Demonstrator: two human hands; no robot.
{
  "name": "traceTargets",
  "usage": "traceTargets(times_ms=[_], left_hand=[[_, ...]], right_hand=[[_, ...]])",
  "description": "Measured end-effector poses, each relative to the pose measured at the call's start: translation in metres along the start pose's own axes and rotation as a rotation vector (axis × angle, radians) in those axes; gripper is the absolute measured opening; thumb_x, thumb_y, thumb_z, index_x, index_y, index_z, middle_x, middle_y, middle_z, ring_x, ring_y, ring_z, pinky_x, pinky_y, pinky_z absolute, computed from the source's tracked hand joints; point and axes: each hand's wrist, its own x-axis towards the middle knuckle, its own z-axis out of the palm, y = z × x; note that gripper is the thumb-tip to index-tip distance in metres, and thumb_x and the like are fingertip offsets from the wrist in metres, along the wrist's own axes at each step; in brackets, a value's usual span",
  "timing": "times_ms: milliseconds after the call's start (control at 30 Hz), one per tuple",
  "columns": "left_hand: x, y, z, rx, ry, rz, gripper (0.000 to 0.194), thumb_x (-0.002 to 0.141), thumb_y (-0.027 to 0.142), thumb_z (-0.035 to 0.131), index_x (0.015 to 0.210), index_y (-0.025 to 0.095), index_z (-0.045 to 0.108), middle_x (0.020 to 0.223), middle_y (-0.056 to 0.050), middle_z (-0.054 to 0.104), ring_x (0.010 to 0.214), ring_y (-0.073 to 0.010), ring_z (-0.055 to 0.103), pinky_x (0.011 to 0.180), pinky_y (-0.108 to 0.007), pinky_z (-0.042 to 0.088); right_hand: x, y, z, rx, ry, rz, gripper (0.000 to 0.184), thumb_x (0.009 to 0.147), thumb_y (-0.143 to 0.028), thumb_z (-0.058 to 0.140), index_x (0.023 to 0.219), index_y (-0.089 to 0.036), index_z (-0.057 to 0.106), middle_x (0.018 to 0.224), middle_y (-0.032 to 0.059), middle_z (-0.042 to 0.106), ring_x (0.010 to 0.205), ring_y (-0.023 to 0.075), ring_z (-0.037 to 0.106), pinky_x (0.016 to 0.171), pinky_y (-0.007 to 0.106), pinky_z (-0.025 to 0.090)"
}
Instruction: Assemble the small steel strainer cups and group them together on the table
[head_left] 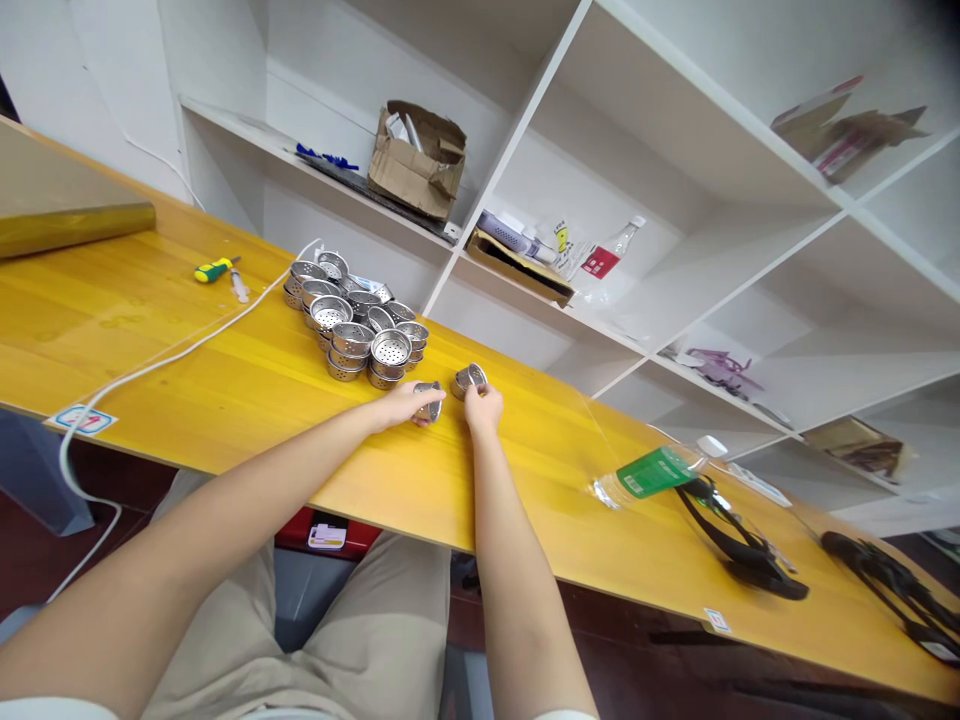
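My left hand (407, 402) is closed round a small round metal cup (430, 401) with holes in it, tilted on its side just above the table. To its right, my right hand (483, 403) grips a second perforated metal cup (466, 378) by its edge, also tilted. A gap separates the two cups. Beyond my left hand stands a pile of several similar perforated metal cups (391, 350), some stacked on one another, most with their mouths facing up. Parts of both held cups are hidden by my fingers.
A yellow wooden table (247, 370) runs across the view. On it are a screwdriver (214, 270), a small syringe-like item (239, 287), a white cable (187, 350), a bottle with a green label (656, 473) and black straps (739, 555). White shelves (525, 110) rise behind.
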Motion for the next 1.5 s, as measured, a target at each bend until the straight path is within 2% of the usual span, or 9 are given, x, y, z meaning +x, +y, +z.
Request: traceTargets(times_ms=[100,167,267,367,600,700,967,1167,1500], left_hand=[[0.001,-0.001,-0.001,-0.014,-0.01,0.008,0.039,0.078,0.048,0.08,0.092,0.017,0.062,0.077,-0.002,0.067,0.069,-0.0156,0.065,0.063,-0.028,0.057],[0.003,-0.002,-0.001,-0.022,-0.014,0.014,0.04,0.081,0.052,0.078,0.095,0.017,0.062,0.078,-0.002,0.067,0.067,-0.015,0.065,0.06,-0.027,0.055],[0.005,-0.004,-0.002,-0.036,-0.008,0.032,0.043,0.086,0.057,0.072,0.097,0.017,0.062,0.077,-0.001,0.067,0.063,-0.0145,0.064,0.055,-0.025,0.052],[0.007,-0.005,-0.004,-0.039,-0.017,0.048,0.045,0.089,0.061,0.067,0.097,0.018,0.06,0.07,-0.001,0.065,0.057,-0.0148,0.063,0.05,-0.024,0.047],[0.009,-0.006,-0.005,-0.021,-0.008,0.09,0.049,0.088,0.067,0.065,0.091,0.018,0.059,0.065,0.0,0.062,0.053,-0.0142,0.059,0.047,-0.024,0.043],[0.009,-0.006,-0.005,-0.032,0.032,0.082,0.051,0.087,0.068,0.066,0.093,0.017,0.061,0.067,0.0,0.062,0.054,-0.0134,0.059,0.047,-0.024,0.043],[0.004,-0.007,-0.002,0.112,0.07,0.168,0.057,0.082,0.07,0.068,0.103,0.017,0.061,0.084,-0.005,0.071,0.067,-0.016,0.065,0.052,-0.025,0.048],[0.005,-0.013,-0.004,0.317,0.252,0.327,0.046,0.082,0.061,0.071,0.101,0.02,0.062,0.081,-0.001,0.068,0.071,-0.0168,0.062,0.063,-0.027,0.049],[0.001,-0.01,-0.001,0.425,0.346,0.376,0.034,0.086,0.054,0.064,0.09,0.021,0.063,0.08,0.0,0.066,0.076,-0.0178,0.059,0.072,-0.029,0.047]], right_hand=[[-0.005,-0.004,-0.011,-0.036,0.207,-0.004,0.021,0.082,-0.029,0.056,0.098,-0.02,0.066,0.137,0.0204,0.057,0.127,0.0358,0.055,0.109,0.05,0.041],[-0.012,-0.009,-0.014,0.032,0.265,-0.149,0.022,0.082,-0.027,0.054,0.1,-0.019,0.063,0.13,0.019,0.06,0.123,0.0328,0.056,0.106,0.047,0.043],[-0.026,-0.02,-0.009,0.25,0.008,-0.42,0.018,0.086,-0.032,0.054,0.097,-0.02,0.06,0.101,0.0104,0.067,0.093,0.0235,0.065,0.086,0.037,0.052],[-0.04,-0.029,-0.001,0.368,-0.245,-0.542,0.024,0.083,-0.039,0.062,0.097,-0.02,0.061,0.093,0.0049,0.068,0.074,0.0175,0.062,0.069,0.03,0.051],[-0.045,-0.032,-0.001,0.348,-0.131,-0.581,0.019,0.083,-0.038,0.065,0.09,-0.021,0.063,0.092,0.004,0.068,0.077,0.0165,0.061,0.068,0.029,0.048],[-0.046,-0.035,-0.003,0.473,-0.235,-0.477,0.023,0.083,-0.043,0.067,0.086,-0.021,0.062,0.081,0.002,0.067,0.073,0.0163,0.061,0.066,0.028,0.049],[-0.05,-0.047,-0.011,0.949,-0.716,0.154,0.034,0.071,-0.042,0.081,0.071,-0.021,0.054,0.053,-0.0088,0.046,0.049,0.0089,0.046,0.056,0.025,0.05],[-0.056,-0.054,-0.01,1.058,-0.777,0.3,0.034,0.082,-0.032,0.076,0.067,-0.023,0.047,0.049,-0.0127,0.023,0.044,0.0063,0.022,0.048,0.02,0.042],[-0.057,-0.054,-0.011,1.05,-0.823,0.295,0.031,0.087,-0.024,0.067,0.063,-0.022,0.047,0.047,-0.0125,0.02,0.043,0.007,0.016,0.044,0.019,0.034]])
